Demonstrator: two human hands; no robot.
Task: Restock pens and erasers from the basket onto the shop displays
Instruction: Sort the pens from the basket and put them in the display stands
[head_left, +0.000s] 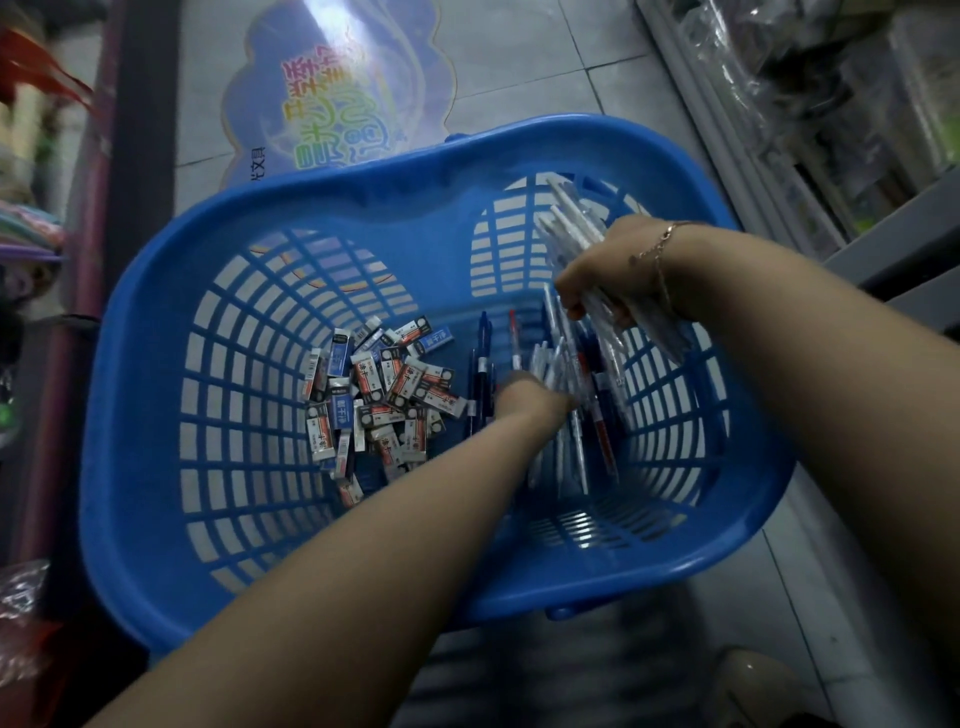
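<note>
Two hands work inside a blue basket (156, 415) on the tiled floor (519, 62). Right hand (608, 270) grips a bundle of white pens (576, 228). Left hand (530, 400) reaches among loose pens (566, 374) on the basket bottom; its grip cannot be told. Erasers (379, 384) lie heaped beside them.

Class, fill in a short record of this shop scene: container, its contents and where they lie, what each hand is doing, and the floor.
container: blue basket on the tiled floor
left side of basket: pile of erasers
right side of basket: loose pens
left hand: down among the loose pens; grip unclear
right hand: holds a bundle of pens
floor: colourful sticker beyond the basket
</note>
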